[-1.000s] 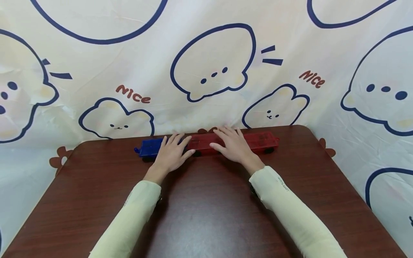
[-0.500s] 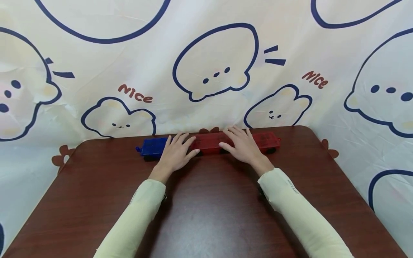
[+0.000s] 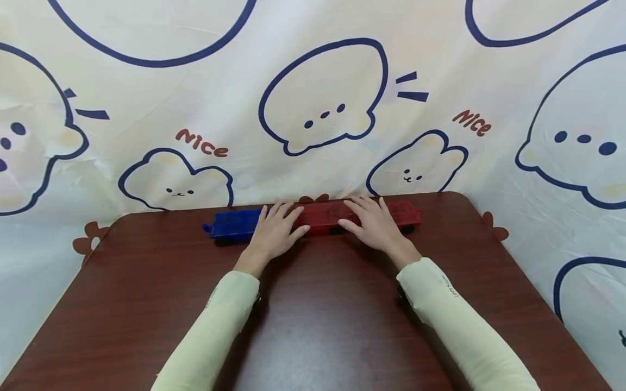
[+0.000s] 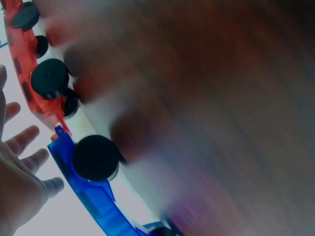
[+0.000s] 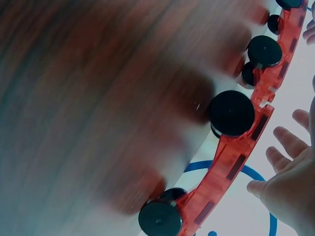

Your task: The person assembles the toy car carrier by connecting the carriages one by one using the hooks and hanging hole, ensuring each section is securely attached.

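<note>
A blue toy train car [image 3: 235, 224] and two red toy cars stand in one line along the table's far edge. The left red car [image 3: 320, 216] shows between my hands; the right red car [image 3: 407, 213] ends the row. My left hand [image 3: 275, 231] spreads relaxed fingers over the joint between blue and red. Over the joint of the red cars hovers my right hand [image 3: 375, 225], fingers extended. In the left wrist view the blue coupling [image 4: 60, 131] meets the red car's end. Both wrist views show a gap between fingers and cars; neither hand grips anything.
The brown wooden table [image 3: 313, 315] has rounded far corners. Right behind the cars hangs a pale cloth [image 3: 313, 174] printed with cartoon outlines, which also covers both sides. Black wheels [image 5: 232, 113] carry the cars.
Both hands have slid to the right above the row, uncovering more of the blue car. The cars stay about where they were; the head view shifts slightly.
</note>
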`<state>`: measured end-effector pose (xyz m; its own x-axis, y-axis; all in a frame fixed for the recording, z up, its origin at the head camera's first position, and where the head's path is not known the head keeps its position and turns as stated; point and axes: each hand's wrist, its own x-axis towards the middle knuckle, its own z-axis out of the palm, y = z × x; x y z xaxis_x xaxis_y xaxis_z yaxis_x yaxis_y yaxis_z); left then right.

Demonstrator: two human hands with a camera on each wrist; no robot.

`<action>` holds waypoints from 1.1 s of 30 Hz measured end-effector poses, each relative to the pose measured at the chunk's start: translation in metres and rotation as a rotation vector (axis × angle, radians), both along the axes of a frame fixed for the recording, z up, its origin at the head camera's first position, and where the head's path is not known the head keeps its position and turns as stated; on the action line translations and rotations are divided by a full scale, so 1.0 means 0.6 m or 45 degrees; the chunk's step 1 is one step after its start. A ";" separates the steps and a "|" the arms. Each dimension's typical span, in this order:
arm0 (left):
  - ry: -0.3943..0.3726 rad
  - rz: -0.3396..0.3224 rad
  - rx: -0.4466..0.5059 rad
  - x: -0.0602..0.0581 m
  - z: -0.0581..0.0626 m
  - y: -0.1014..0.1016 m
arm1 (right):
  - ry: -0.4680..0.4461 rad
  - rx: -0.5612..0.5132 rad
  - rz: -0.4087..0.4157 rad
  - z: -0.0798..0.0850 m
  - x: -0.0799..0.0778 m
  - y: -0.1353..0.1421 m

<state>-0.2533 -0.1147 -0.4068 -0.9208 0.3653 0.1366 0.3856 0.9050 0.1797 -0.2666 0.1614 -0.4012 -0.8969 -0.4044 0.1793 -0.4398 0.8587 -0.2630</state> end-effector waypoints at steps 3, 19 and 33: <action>-0.013 -0.005 0.006 0.000 0.001 0.006 | 0.001 0.006 -0.004 -0.002 -0.002 0.006; -0.017 -0.036 -0.086 -0.008 0.004 0.018 | -0.029 0.005 -0.026 -0.013 -0.001 0.040; -0.048 -0.040 -0.084 -0.013 -0.003 0.031 | -0.063 0.007 -0.049 -0.017 -0.002 0.062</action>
